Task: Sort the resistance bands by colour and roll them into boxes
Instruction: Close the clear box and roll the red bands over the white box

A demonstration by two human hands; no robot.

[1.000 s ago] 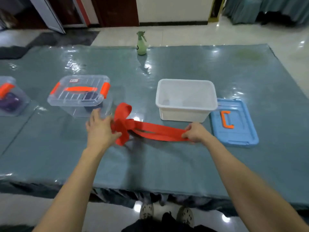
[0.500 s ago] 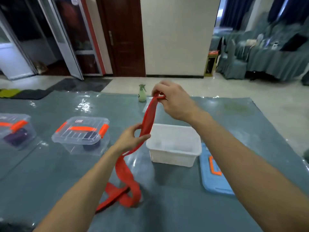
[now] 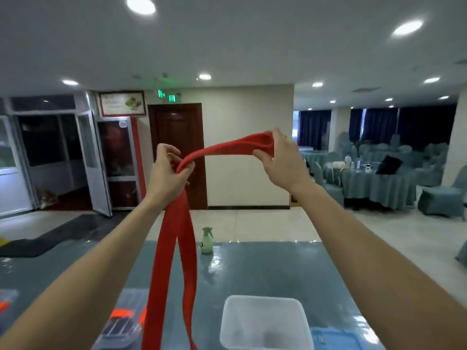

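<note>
My left hand and right hand each pinch the red resistance band mid-frame (fingers curled tight); its strands hang down left of the white box.

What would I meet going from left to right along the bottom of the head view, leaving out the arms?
cut-off clear box → clear box with orange clips → red band → white box → blue lid
</note>
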